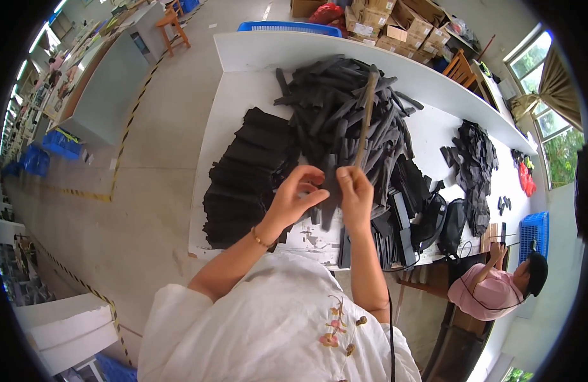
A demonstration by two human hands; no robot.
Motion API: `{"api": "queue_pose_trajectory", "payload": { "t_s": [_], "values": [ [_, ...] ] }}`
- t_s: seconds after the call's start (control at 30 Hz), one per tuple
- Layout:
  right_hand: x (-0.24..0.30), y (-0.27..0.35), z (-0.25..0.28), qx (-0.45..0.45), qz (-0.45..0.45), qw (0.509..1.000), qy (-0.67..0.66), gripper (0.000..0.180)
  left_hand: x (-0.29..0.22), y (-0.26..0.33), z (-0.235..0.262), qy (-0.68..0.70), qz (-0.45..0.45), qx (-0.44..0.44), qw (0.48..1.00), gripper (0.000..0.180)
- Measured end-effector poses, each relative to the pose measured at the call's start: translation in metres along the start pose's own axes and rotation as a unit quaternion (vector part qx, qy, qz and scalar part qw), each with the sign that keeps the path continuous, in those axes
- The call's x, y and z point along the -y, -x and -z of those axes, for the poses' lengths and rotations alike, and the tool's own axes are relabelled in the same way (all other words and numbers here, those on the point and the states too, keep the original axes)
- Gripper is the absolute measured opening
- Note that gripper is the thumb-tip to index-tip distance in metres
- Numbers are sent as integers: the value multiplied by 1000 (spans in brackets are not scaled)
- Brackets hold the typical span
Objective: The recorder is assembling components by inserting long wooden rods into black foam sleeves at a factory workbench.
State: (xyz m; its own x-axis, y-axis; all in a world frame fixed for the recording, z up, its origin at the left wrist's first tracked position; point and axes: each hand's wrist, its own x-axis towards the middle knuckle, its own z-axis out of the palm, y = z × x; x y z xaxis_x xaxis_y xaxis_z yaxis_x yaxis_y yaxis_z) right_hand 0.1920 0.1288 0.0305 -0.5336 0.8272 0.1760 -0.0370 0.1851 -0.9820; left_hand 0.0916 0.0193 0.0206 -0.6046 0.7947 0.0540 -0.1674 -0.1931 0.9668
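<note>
My left hand (295,194) and my right hand (356,194) are raised together over the white table (243,95). Between them they pinch a dark strip of material (331,197) that hangs down. A long thin wooden stick (365,118) rises from my right hand over a big heap of black strips (345,108). A layered stack of black pieces (246,172) lies to the left of my left hand. I wear a thin bracelet on the left wrist.
A second pile of black pieces (475,169) lies farther right, with two black pouches (440,226) near the table edge. A seated person in pink (494,286) works at the right. Blue crates (533,232), cardboard boxes (396,25) and wooden stools (173,25) stand around.
</note>
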Motion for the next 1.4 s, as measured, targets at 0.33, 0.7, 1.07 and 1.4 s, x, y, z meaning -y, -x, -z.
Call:
{"api": "queue_pose_trajectory", "payload": {
  "t_s": [0.33, 0.7, 1.07, 1.4],
  "values": [
    [-5, 27, -20, 63, -129, 970, -195, 19, 34, -8, 13, 126, 48, -12, 991, 14],
    [-11, 29, -23, 50, -95, 991, -76, 32, 49, 19, 19, 76, 174, -72, 979, 35],
    [-39, -23, 4, -153, -78, 983, -61, 14, 57, 39, 37, 1, 236, 211, 948, 30],
    [-63, -74, 36, -284, -47, 956, -48, 13, 73, 30, 60, 8, 263, 166, 950, 30]
  ]
}}
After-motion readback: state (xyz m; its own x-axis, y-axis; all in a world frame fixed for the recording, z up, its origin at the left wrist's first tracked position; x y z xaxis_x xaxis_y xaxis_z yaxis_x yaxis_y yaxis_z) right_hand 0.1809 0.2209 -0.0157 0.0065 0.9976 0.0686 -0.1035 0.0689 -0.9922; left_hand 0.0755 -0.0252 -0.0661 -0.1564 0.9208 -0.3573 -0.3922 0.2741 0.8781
